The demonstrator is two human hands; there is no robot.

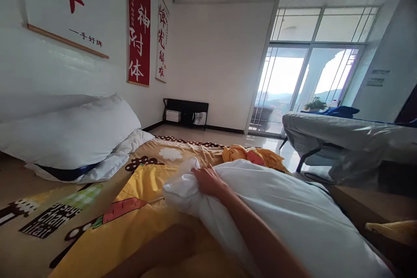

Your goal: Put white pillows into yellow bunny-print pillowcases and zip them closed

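Presently, the right hand (pixel 208 180) is closed on a corner of the white pillow (pixel 280 200), bunching its cover between thumb and fingers. The pillow lies near, right of centre, and extends under the right forearm to the near right. The left hand (pixel 184 232) is low and near, dim and blurred over the yellow cloth (pixel 137 230); its grip cannot be determined. The cloth, printed with a carrot, lies spread left of the pillow, on a patterned sheet (pixel 114 186). A yellow bundle (pixel 237 154) sits just beyond the pillow. A second pillow (pixel 84 134) rests at left, well apart from both hands. Farther out, scrolls (pixel 139 30) hang on the left wall, a black rack (pixel 185 106) stands at the far wall, and a covered table (pixel 358 134) bearing blue fabric (pixel 339 112) stands at right, before the glass door (pixel 289 69).
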